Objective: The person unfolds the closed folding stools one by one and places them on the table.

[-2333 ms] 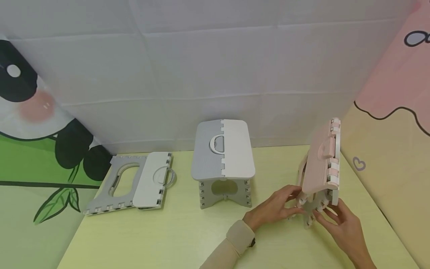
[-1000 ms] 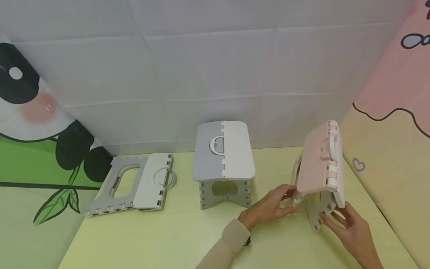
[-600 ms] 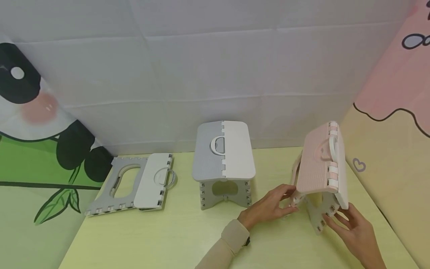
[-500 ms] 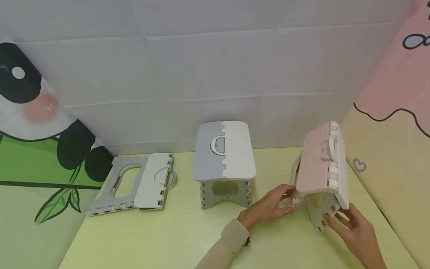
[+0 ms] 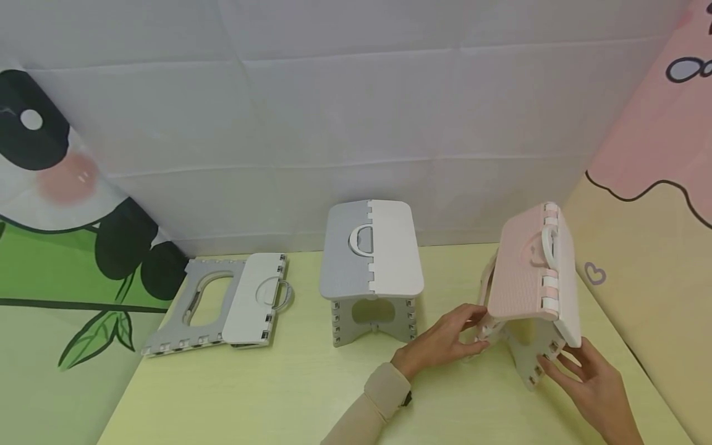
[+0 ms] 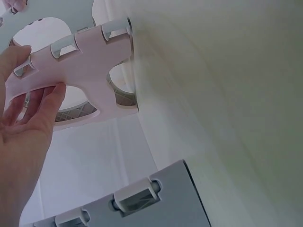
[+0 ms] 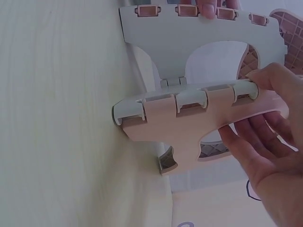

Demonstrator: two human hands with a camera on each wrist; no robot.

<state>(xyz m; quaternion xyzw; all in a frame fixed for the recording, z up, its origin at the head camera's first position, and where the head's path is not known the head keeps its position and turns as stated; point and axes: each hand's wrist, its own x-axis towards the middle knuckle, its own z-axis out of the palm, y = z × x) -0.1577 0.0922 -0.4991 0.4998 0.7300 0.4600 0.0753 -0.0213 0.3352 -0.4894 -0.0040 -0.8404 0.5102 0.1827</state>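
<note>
The left hand point(image 5: 442, 343) pinches the near left hinged edge of the pink-and-white stool point(image 5: 520, 266), its thumb on one side of the leg panel and its bent fingers on the other, with only a small gap between them; the right hand point(image 5: 592, 383) has a like grip at the near right, thumb pressed on the hinged edge and fingers curled in at the cutout of the pink leg panel point(image 7: 189, 130); the stool stands between the two hands on the right part of the table point(image 5: 267, 395), only partly unfolded, so that the pink and white halves of its top meet in a ridge and slope down to either side; a white handle point(image 5: 547, 245) sits at that ridge, and the near legs bend inward at a middle hinge; a beige sleeve point(image 5: 361, 405) covers the left forearm, with something dark at the wrist; to the left of the left hand, apart from it, a grey-and-white stool point(image 5: 345, 253) stands upright, its top flat and its arched handle lying at the seam; farther left a folded stool point(image 5: 233, 303) lies flat, its ring handle point(image 5: 283, 295) jutting past its right edge; behind them all hangs a creased pale cloth point(image 5: 311, 111), flanked by a green cartoon print point(image 5: 55, 266) on the left and a pink-and-cream one on the right.
</note>
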